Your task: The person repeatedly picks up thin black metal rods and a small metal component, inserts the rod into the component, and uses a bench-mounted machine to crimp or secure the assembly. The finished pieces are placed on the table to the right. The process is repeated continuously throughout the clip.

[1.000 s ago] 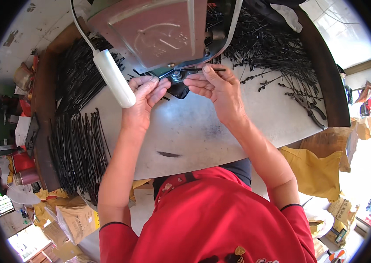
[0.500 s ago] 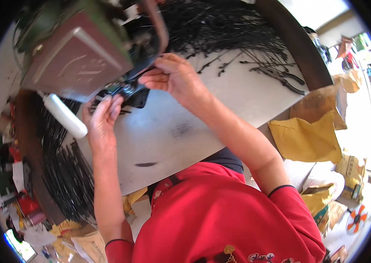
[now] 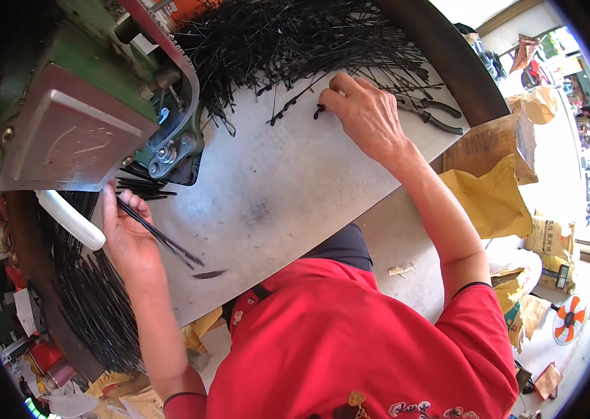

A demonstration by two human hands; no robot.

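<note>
My left hand (image 3: 131,237) is closed around a few thin black rods (image 3: 159,234), just below the maroon cover of a green machine (image 3: 78,136). Their ends point down toward me over the grey metal table (image 3: 260,223). More black rods lie beside these fingers, under the machine. Out to the right, my right hand (image 3: 368,119) pinches a thin black piece with a knobbed end (image 3: 319,112) at the near edge of a tangled pile of thin black pieces (image 3: 295,42). A similar piece lies just left of that hand.
Pliers (image 3: 434,115) with black handles lie right of my right hand. A white handle (image 3: 71,220) juts from the machine near my left wrist. Black rods (image 3: 99,307) are stacked at the left. A dark raised rim (image 3: 448,56) bounds the table, with yellow sacks (image 3: 494,202) beyond.
My hands have parted: the right moved from the machine's working end to the pile and pinches a piece there. The left moved left and down, now holding rods. The view has shifted.
</note>
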